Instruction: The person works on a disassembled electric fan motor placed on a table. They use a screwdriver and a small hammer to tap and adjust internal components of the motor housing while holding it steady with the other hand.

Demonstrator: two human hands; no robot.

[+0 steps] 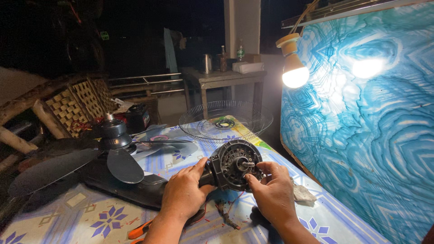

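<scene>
A dark fan motor housing (233, 163) with a bare shaft in its middle lies tipped up on the patterned table (90, 212). My left hand (184, 190) grips its left side and neck. The fingers of my right hand (270, 190) pinch the housing's front rim, just below the shaft. A dark fan base (131, 185) stretches to the left from the motor. A dark fan blade set (113, 149) lies on top of that base.
A round wire fan guard (225, 121) lies at the table's far end. A lit bulb (294, 68) hangs by a blue patterned panel (370, 135) on the right. An orange-handled tool (138, 231) lies near my left wrist. Crumpled cloth (303, 193) sits right of my hand.
</scene>
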